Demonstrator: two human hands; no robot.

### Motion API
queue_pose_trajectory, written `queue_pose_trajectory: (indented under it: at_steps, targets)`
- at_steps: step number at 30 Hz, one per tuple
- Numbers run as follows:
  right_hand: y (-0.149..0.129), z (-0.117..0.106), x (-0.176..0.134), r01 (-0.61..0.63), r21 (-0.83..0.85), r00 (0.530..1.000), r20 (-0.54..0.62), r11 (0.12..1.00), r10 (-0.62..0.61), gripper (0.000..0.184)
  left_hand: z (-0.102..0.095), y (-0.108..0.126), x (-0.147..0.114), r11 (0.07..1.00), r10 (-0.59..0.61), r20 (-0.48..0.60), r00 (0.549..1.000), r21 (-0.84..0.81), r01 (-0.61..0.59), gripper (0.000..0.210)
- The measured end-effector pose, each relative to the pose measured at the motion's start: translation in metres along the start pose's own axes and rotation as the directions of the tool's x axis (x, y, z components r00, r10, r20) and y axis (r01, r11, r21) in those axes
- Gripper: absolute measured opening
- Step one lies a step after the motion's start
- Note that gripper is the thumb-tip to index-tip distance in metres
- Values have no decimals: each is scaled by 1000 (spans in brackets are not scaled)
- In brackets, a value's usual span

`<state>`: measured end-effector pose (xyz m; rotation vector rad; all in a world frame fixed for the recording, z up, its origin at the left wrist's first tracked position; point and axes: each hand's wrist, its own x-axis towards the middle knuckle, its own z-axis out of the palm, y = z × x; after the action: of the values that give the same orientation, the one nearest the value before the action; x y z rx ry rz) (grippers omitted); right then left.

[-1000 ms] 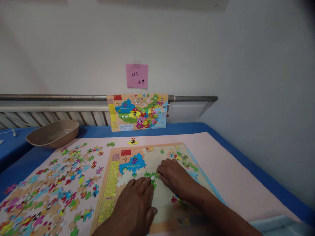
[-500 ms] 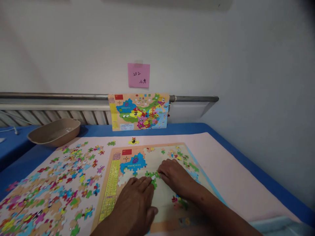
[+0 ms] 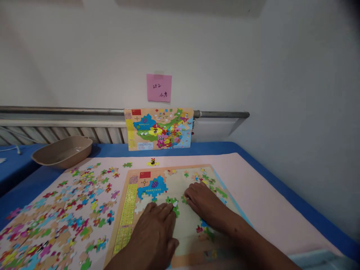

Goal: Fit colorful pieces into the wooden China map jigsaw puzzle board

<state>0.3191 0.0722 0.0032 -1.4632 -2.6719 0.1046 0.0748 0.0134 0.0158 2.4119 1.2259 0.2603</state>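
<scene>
Green jigsaw pieces point(image 3: 173, 203), joined in a small cluster on the puzzle board point(image 3: 180, 225), are sitting under my fingertips. I am laying my left hand point(image 3: 156, 234) flat, fingers together and stretched, the tips pressing the near edge of that cluster; it is gripping nothing, probably just pinning the pieces so they do not slide. I am resting my right hand point(image 3: 204, 200) palm down just right of the cluster, fingers loosely curled toward it; whether a piece is tucked beneath them I cannot tell.

Left of the cluster, a blue assembled patch point(image 3: 152, 185) is filling the board's far left part, beside a yellow legend strip point(image 3: 126, 217). More loose bits are lying near the far right corner of the board.

Farther left, the unsorted pieces point(image 3: 56, 213) are spreading face up over a pink mat point(image 3: 261, 198), likely so colours are readable at a glance. A tan tray point(image 3: 63, 151) is standing on the blue tablecloth point(image 3: 22, 180) at the far left. A finished reference map point(image 3: 159, 128) is leaning against the wall rail point(image 3: 70, 110), with a pink sticky note point(image 3: 159, 87) above it on the white wall.
</scene>
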Motion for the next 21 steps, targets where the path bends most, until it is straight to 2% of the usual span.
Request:
queue_pose_trajectory:
  at_steps: [5,9,13,16,21]
  targets:
    - [14,-14,-4,-69,-19,997,18,997,70,20,3,-1,-1,1000,26,-29,999,-1,-26,41]
    - [11,-22,-4,-104,-26,994,18,994,104,15,1,1,1,1000,30,-41,999,9,-30,31]
    - [-12,-24,-4,-29,32,998,58,999,27,8,0,1,1,999,33,-65,997,-9,-34,24]
    - [-26,-19,-4,18,110,997,78,994,-27,12,1,2,1,999,31,-69,997,-8,-32,21]
    - [-29,-8,-3,50,152,997,49,987,-58,17,4,2,2,1000,30,-76,997,0,-30,22]
